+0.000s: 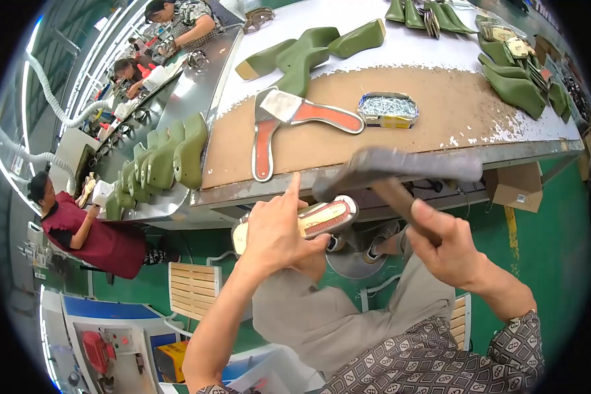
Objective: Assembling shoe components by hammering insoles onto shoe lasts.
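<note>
My right hand [452, 253] is wrapped round the wooden handle of a hammer [410, 164], whose dark metal head is raised near the table edge and blurred. Over my lap, my left hand [277, 230] grips a shoe last [329, 218] sole up, with a red and cream insole on its bottom. The index finger of that hand points up toward the table; the palm covers the last's middle. Beyond the hammer, a small box of silver tacks [389, 108] sits on the table. Two red insoles with pale rims [264, 148] lie beside it, a white pad [281, 105] across them.
Green shoe lasts [305, 56] lie on the worktable [236, 141], with more [515, 88] at its right end. A row of them [164, 161] stands on the left metal bench. A cardboard box [515, 186] is below. Co-workers [92, 230] sit left; a slatted chair [194, 289] is nearby.
</note>
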Tool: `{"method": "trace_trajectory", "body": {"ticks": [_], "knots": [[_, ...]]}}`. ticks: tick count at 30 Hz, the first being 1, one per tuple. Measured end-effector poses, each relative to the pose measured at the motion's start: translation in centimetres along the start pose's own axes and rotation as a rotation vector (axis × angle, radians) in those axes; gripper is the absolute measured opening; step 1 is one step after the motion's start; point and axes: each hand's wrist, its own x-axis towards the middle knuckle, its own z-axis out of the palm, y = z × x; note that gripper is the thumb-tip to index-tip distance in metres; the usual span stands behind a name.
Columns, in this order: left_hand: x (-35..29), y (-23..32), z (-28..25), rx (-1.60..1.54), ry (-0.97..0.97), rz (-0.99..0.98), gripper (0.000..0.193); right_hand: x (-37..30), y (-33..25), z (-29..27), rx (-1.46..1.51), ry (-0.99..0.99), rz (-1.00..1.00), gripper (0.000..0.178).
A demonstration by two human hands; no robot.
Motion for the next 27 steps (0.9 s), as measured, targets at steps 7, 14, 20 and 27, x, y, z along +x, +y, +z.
{"method": "trace_trajectory", "body": {"ticks": [7, 14, 20, 27], "knots": [[0.0, -0.4, 0.1, 0.176, -0.049, 0.090, 0.095, 1.2, 2.6, -1.9, -0.305, 0.032, -0.061, 0.040], [1.8, 1.7, -2.1, 0.101, -0.174, 0.083, 0.081, -1.6, 13.6, -13.9, -0.949, 0.281, 0.144, 0.053], [1.2, -7.4, -10.3, -0.837, 0.909, -0.120, 0.080, -1.5, 20.1, -16.6, -1.127, 0.213, 0.126, 0.036], [-0.1, -17.9, 0.0, -0.370, 0.764, -0.706, 0.057, -0.5, 19.9, -15.4, -1.084, 0.273, 0.139, 0.024]]}}
